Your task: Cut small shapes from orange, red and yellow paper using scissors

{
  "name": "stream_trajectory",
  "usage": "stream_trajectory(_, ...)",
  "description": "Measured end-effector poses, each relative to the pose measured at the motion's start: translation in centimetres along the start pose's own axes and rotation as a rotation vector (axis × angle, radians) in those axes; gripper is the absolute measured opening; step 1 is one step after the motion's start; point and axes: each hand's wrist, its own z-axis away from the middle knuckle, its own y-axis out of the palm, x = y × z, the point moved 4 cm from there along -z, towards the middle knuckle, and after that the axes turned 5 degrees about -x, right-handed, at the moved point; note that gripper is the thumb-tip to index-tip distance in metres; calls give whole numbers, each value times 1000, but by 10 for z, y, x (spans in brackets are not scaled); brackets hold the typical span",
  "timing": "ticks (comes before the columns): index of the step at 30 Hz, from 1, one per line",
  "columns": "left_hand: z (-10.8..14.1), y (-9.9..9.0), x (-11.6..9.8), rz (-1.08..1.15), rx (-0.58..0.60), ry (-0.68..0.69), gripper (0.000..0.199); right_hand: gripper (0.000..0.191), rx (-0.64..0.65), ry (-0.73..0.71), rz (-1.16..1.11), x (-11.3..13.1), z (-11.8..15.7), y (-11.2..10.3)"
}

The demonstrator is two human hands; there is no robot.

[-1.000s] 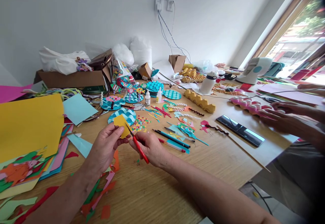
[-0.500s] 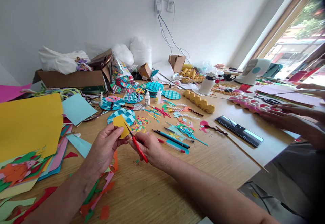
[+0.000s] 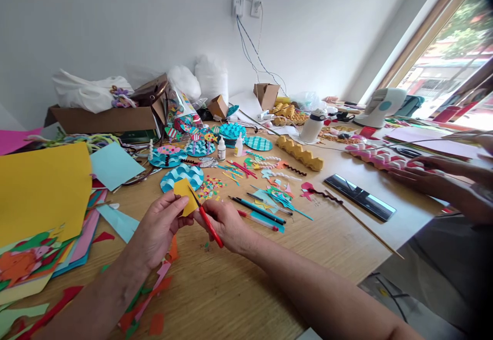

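My left hand (image 3: 164,224) pinches a small piece of yellow paper (image 3: 185,194) between thumb and fingers, above the wooden table. My right hand (image 3: 227,224) is closed round red-handled scissors (image 3: 209,223). Their dark blades lie at the right part of the yellow paper, pointing up and to the left. Just behind the paper lies a blue wavy paper disc (image 3: 169,177). Beyond my right hand are several pens (image 3: 265,211) and thin blue paper strips (image 3: 287,201). Coloured paper offcuts (image 3: 159,288) are scattered below my left wrist.
A stack of coloured sheets with a large yellow sheet (image 3: 42,186) on top fills the left. Glue bottles (image 3: 221,150), a yellow egg-carton strip (image 3: 300,154) and a phone (image 3: 360,196) stand or lie further off. At right, another person's hands (image 3: 442,175) touch a pink egg-carton strip (image 3: 379,158).
The yellow paper has turned slightly in my left hand and sits a little differently against the blades. The whole view has shifted slightly, with things appearing further left.
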Motion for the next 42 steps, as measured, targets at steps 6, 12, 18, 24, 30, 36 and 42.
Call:
stream_trajectory(6, 0, 1, 1, 5, -15, -13, 17, 42, -3, -18, 3, -4, -1, 2)
stream_trajectory(12, -1, -1, 3, 13, -18, -18, 17, 43, -14, -12, -3, -5, 0, 3)
stream_trajectory(18, 0, 0, 5, -1, 3, -19, 16, 40, 5, 8, -22, -3, 0, 1)
stream_trajectory(24, 2, 0, 7, -20, 8, -33, 15, 40, 1, 18, -42, -3, 0, 1)
stream_trajectory(30, 1, 2, 7, -32, -8, -27, 17, 40, 0, 3, -18, -5, 0, 2)
stream_trajectory(36, 2, 4, 12, -53, 23, -25, 15, 36, -9, 8, -25, -7, -1, 1)
stream_trajectory(42, 3, 5, 13, -38, 17, -30, 13, 36, 0, -4, -24, -8, -1, 2)
